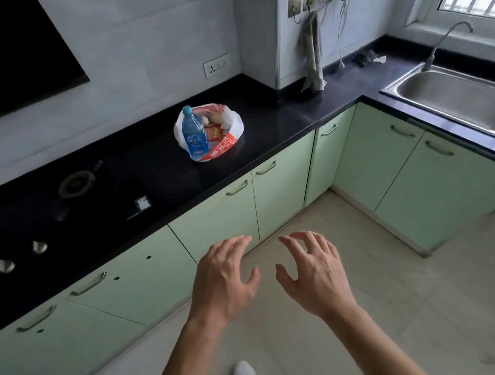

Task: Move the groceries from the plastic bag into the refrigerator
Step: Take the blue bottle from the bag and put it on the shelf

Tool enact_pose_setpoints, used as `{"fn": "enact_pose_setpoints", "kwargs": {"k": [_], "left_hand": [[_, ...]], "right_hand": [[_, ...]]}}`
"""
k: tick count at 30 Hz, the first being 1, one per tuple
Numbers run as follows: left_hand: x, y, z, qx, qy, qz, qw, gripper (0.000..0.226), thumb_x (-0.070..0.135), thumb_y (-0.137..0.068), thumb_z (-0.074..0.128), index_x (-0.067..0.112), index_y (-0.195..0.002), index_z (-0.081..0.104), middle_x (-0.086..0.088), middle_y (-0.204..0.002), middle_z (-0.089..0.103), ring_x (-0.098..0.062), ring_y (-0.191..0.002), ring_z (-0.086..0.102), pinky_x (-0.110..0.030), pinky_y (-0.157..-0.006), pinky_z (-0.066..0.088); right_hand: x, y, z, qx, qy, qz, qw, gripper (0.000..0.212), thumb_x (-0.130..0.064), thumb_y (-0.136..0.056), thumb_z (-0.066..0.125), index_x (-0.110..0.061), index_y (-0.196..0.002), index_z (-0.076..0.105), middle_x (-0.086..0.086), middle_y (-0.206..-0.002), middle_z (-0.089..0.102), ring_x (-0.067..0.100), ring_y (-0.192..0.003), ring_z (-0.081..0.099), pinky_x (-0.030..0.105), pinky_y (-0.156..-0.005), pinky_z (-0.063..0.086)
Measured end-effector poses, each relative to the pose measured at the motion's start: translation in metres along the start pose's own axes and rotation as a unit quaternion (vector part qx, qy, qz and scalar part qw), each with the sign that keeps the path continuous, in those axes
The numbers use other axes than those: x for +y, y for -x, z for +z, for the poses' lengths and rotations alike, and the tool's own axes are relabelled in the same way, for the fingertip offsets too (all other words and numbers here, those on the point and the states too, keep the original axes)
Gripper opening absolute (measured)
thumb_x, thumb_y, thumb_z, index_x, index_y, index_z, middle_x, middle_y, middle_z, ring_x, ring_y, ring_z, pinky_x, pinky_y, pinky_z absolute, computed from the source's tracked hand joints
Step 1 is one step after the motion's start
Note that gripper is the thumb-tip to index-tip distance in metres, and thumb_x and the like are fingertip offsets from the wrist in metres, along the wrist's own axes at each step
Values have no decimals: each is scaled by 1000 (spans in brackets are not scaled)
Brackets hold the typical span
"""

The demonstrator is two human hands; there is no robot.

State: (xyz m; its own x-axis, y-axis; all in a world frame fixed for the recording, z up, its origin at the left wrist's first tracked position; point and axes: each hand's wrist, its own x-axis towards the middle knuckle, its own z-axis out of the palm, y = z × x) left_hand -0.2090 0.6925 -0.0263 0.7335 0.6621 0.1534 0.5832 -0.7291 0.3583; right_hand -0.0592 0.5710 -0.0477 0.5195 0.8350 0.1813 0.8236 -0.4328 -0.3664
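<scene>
A white and red plastic bag (234, 128) sits open on the black countertop (279, 117). A blue water bottle (194, 135) leans out of its front, and red snack packets (214, 133) and pale round items lie inside. My left hand (225, 283) and my right hand (313, 274) hover side by side above the floor, well short of the counter, fingers spread and holding nothing. No refrigerator is in view.
A gas hob (60, 205) with two knobs fills the counter's left end. Pale green cabinets (219, 220) run beneath. A steel sink (459, 103) with a tap stands at the right under a window. Cloths and cables hang in the corner. Beige floor lies below me.
</scene>
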Motion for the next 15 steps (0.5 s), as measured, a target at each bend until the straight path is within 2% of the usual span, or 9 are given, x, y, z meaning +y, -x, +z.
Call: {"fn": "enact_pose_setpoints", "kwargs": {"k": [4, 9, 15], "left_hand": [[-14, -40, 8, 3, 4, -15, 1000, 60, 48, -83, 45, 21, -136, 55, 6, -131, 61, -16, -119, 56, -35, -99, 48], [-37, -106, 19, 16, 18, -24, 999, 56, 43, -84, 56, 21, -136, 54, 7, -133, 60, -14, -121, 54, -33, -101, 47], [-84, -199, 17, 21, 34, -36, 999, 60, 50, -83, 48, 21, -135, 56, 8, -133, 60, -13, -122, 54, -29, -102, 46]], "right_hand": [[6, -42, 13, -2, -3, -14, 1000, 57, -53, -83, 52, -25, -132, 58, -1, -127, 59, 25, -121, 53, 43, -103, 43], [8, -111, 31, 5, 7, -29, 1000, 56, -52, -83, 54, -25, -131, 58, 0, -125, 60, 25, -119, 53, 42, -101, 43], [1, -218, 43, 1, 17, -29, 999, 56, -54, -85, 50, -25, -132, 57, 0, -127, 60, 25, -118, 56, 44, -101, 45]]}}
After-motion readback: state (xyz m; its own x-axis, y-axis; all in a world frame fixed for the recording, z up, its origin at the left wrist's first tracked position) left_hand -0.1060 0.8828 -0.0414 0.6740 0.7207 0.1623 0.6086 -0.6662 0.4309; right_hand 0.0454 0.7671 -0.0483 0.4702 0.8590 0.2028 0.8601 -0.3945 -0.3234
